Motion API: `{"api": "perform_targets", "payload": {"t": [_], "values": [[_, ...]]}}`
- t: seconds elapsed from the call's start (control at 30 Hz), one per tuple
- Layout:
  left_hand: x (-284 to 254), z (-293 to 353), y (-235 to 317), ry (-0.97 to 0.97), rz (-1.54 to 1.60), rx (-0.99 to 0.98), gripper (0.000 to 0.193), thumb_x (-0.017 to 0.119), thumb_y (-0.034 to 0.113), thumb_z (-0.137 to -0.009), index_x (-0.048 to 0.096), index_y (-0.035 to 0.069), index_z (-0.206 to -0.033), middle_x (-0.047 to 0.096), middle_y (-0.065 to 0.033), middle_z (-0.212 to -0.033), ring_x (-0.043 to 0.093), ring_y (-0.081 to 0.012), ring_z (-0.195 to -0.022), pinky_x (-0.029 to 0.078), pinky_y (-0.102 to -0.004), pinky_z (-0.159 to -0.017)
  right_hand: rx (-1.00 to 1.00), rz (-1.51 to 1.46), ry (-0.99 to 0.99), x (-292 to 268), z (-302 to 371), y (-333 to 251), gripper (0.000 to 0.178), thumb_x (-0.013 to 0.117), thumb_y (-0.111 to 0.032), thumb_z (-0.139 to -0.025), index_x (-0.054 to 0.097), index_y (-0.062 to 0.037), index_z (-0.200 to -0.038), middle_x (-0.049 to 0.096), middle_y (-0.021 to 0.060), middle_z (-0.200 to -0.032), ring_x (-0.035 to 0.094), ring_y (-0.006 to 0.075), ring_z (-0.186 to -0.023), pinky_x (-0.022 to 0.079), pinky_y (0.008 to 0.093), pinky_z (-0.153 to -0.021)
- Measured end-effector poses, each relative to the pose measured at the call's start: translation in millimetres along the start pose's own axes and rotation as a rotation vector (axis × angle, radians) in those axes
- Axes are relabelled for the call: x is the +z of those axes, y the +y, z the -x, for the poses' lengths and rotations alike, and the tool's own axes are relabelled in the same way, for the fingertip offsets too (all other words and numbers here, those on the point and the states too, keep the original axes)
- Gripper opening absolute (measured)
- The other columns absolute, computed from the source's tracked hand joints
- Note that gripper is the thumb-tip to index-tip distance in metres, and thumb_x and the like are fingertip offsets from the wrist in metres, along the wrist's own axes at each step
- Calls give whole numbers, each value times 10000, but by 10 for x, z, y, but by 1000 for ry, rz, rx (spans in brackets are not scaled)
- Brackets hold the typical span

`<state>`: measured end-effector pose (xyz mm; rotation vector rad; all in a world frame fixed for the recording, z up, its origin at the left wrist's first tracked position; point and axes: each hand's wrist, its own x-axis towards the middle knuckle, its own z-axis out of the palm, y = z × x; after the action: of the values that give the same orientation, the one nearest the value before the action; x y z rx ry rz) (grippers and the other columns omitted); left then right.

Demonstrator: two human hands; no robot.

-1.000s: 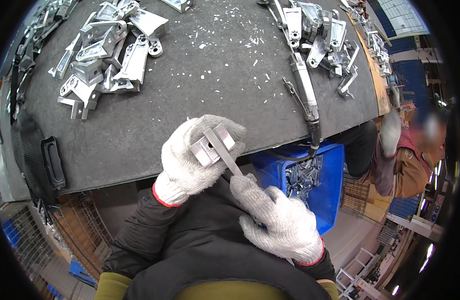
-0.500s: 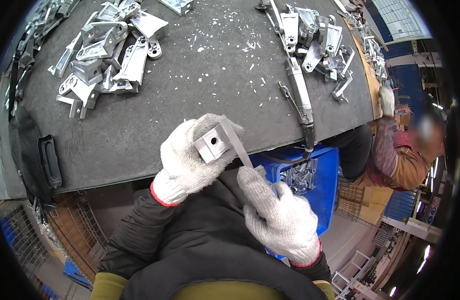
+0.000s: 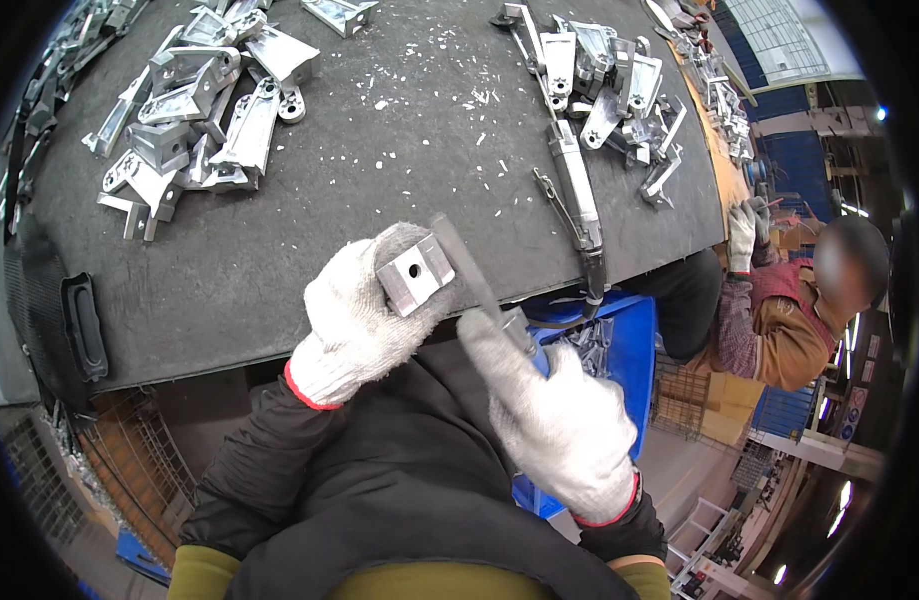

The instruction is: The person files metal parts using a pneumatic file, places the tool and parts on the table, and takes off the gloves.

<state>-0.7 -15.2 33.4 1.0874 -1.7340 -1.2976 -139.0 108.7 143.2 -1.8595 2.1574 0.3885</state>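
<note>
My left hand (image 3: 357,315), in a white knit glove with a red cuff, is closed around a silver metal bracket (image 3: 426,284). The bracket's block-shaped end, with a round hole in it, faces up; the glove hides the rest. A flat grey file (image 3: 465,262) is gripped in my right hand (image 3: 564,425), gloved the same way, with the index finger stretched along it. Its blade slants up and left beside the bracket's right edge; whether they touch I cannot tell. Both hands are over the near edge of the dark workbench (image 3: 379,190).
A heap of metal brackets (image 3: 244,135) lies at the left, another (image 3: 619,90) at the back right. Beside that rests a slim air tool (image 3: 576,185). A blue bin (image 3: 634,370) with metal parts stands below the edge. A co-worker (image 3: 779,320) sits at the right.
The file has moved slightly up and left relative to the bracket, with my right index finger farther forward. The view has shifted a little right. The co-worker's hands have come together.
</note>
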Motion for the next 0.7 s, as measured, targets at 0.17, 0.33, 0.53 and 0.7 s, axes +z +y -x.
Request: {"api": "perform_targets", "payload": {"t": [0.17, 0.33, 0.53, 0.7], "values": [[-94, 75, 24, -44, 192, 66, 529, 849, 107, -775, 659, 73, -1267, 738, -75, -1121, 710, -154, -991, 554, -294, -886, -20, -459, 198, 165, 31, 169, 747, 757, -195, -848, 483, -285, -1537, 648, 146, -849, 681, 310, -597, 577, 412, -560], [-63, 79, -101, -9, 337, 8, 626, 903, -48, -688, 636, 18, -1250, 680, -88, -1185, 668, -185, -1088, 573, -315, -925, 43, -853, 132, 335, 189, 183, 889, 850, -217, -782, 434, -116, -1560, 677, 143, -956, 703, 261, -740, 581, 378, -710], [45, 127, -278, 108, 353, 310, 395, 911, 2, -714, 662, 10, -1020, 707, -136, -1066, 714, -220, -957, 611, -336, -816, -53, -999, -108, 307, 273, 208, 965, 852, -82, -750, 354, 5, -1572, 637, 191, -1353, 675, 196, -967, 553, 312, -828], [116, 318, -341, 36, 773, 123, 455, 790, 59, -790, 640, -59, -1204, 641, -219, -1260, 662, -297, -1128, 575, -464, -995, -245, -1227, -257, 436, 251, 227, 876, 802, -54, -793, 372, 29, -1552, 653, 201, -1326, 679, 270, -1167, 505, 331, -992]]}}
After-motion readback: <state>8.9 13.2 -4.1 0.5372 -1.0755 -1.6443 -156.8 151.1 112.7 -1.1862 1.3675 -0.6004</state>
